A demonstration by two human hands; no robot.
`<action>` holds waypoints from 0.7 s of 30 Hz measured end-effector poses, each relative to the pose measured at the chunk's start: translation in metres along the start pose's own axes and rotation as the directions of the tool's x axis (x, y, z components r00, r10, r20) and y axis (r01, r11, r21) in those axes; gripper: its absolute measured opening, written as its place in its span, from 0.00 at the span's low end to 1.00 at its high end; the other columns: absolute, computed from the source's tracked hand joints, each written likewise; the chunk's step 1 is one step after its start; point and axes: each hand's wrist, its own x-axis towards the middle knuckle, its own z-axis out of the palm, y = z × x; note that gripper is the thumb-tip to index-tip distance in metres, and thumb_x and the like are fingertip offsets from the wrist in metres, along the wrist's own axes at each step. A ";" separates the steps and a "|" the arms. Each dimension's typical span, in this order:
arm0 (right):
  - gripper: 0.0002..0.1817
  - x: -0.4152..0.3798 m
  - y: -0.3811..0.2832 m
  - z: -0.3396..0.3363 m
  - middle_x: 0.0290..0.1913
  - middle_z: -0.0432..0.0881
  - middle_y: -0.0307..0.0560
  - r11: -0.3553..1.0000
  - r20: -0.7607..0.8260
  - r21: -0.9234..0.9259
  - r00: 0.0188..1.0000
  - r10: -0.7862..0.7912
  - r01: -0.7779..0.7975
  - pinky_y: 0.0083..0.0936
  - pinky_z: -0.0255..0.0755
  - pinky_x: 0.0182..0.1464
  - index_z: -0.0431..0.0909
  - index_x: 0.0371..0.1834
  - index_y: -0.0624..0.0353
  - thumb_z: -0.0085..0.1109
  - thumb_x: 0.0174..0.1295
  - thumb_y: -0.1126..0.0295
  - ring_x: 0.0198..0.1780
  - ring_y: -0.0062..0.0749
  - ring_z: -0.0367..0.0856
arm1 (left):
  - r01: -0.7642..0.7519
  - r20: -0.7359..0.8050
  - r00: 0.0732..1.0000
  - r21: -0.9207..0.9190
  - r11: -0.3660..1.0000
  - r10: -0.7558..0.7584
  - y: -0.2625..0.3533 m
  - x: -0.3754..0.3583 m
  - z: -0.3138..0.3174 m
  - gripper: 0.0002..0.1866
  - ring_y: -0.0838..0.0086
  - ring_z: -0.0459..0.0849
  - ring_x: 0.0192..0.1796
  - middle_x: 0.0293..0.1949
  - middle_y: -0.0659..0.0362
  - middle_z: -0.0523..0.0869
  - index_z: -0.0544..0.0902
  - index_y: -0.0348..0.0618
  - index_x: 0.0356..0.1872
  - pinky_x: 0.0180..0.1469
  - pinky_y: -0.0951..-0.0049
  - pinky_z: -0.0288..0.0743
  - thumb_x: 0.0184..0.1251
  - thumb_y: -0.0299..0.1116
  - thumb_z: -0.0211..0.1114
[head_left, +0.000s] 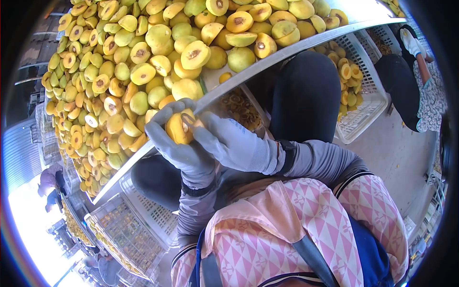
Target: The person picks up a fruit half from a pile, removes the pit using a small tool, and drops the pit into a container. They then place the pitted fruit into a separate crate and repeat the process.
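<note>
Both my hands wear grey gloves and meet at the metal edge of a table [267, 58] heaped with halved yellow-green fruit [158, 38]. My left hand [179, 148] is wrapped round a yellow fruit half [178, 130], its cut side facing my right hand. The fingers of my right hand [229, 138] are closed at the fruit's brown centre, on something I cannot make out. Below the table edge, just beyond my right hand, lies a container of brown pits and scraps [239, 107].
A white crate [375, 103] holding fruit halves stands right of my knee. More crates [126, 227] stand at lower left. Another person's gloved hand [412, 45] and patterned clothing show at far right. Other people [50, 182] are at far left.
</note>
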 end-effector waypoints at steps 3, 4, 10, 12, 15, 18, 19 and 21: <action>0.07 0.000 0.002 -0.001 0.32 0.73 0.48 0.948 -0.001 -0.267 0.983 -0.182 0.175 0.33 0.66 0.29 0.74 0.45 0.61 0.52 0.75 0.69 0.28 0.41 0.75 | -0.043 0.021 0.999 -0.043 0.998 0.044 -0.004 0.002 0.000 0.12 0.63 0.83 0.46 0.45 0.50 0.79 0.68 0.38 0.48 0.50 0.62 0.82 0.74 0.33 0.59; 0.07 0.000 -0.001 -0.002 0.31 0.73 0.49 0.950 -0.011 -0.261 0.983 -0.183 0.174 0.33 0.65 0.28 0.75 0.44 0.61 0.53 0.75 0.69 0.27 0.43 0.76 | -0.078 0.035 0.996 -0.034 0.996 0.080 -0.005 0.002 0.000 0.12 0.63 0.83 0.45 0.44 0.50 0.79 0.68 0.37 0.48 0.50 0.62 0.82 0.73 0.32 0.59; 0.14 -0.002 -0.001 -0.006 0.46 0.78 0.55 0.971 0.082 -0.200 0.990 -0.117 0.131 0.35 0.75 0.32 0.75 0.57 0.60 0.52 0.72 0.68 0.37 0.46 0.82 | 0.076 0.144 0.987 -0.063 0.995 -0.066 -0.005 0.006 -0.013 0.12 0.65 0.83 0.45 0.43 0.51 0.79 0.68 0.36 0.46 0.47 0.64 0.83 0.73 0.30 0.61; 0.13 -0.001 -0.005 -0.009 0.44 0.79 0.55 0.990 0.105 -0.136 0.994 -0.032 0.047 0.38 0.75 0.32 0.75 0.56 0.60 0.53 0.73 0.67 0.36 0.46 0.83 | 0.129 0.187 0.974 -0.004 0.992 -0.125 0.007 0.010 -0.015 0.11 0.66 0.84 0.45 0.43 0.52 0.79 0.68 0.36 0.46 0.47 0.66 0.84 0.73 0.30 0.60; 0.11 0.000 -0.007 -0.011 0.40 0.80 0.55 0.994 0.131 -0.062 0.986 0.100 -0.093 0.41 0.75 0.33 0.77 0.51 0.60 0.54 0.74 0.66 0.36 0.46 0.84 | 0.125 0.225 0.965 0.065 0.990 -0.136 0.005 0.011 -0.019 0.11 0.66 0.84 0.46 0.42 0.53 0.80 0.68 0.35 0.48 0.47 0.67 0.84 0.75 0.31 0.57; 0.09 0.003 -0.007 -0.008 0.39 0.81 0.58 0.971 0.093 0.154 0.981 0.167 -0.180 0.41 0.75 0.35 0.78 0.46 0.60 0.54 0.75 0.65 0.39 0.48 0.83 | 0.239 0.258 0.939 -0.023 0.971 -0.226 -0.006 0.018 -0.024 0.12 0.66 0.85 0.46 0.43 0.52 0.81 0.70 0.33 0.51 0.48 0.67 0.84 0.78 0.33 0.53; 0.09 0.004 -0.008 -0.005 0.39 0.81 0.59 0.948 0.024 0.282 0.988 0.150 -0.150 0.41 0.75 0.37 0.78 0.46 0.60 0.54 0.75 0.65 0.39 0.50 0.83 | 0.303 0.274 0.922 -0.076 0.950 -0.272 -0.005 0.021 -0.024 0.13 0.66 0.85 0.46 0.43 0.52 0.81 0.71 0.32 0.52 0.48 0.67 0.84 0.79 0.34 0.52; 0.09 0.004 -0.006 -0.001 0.36 0.79 0.53 0.853 0.020 0.485 0.978 0.209 -0.192 0.37 0.73 0.36 0.76 0.44 0.60 0.53 0.76 0.65 0.36 0.43 0.79 | 0.417 0.125 0.908 -0.342 0.842 -0.399 0.018 0.016 -0.007 0.13 0.66 0.85 0.45 0.45 0.50 0.83 0.73 0.32 0.50 0.47 0.67 0.84 0.80 0.34 0.52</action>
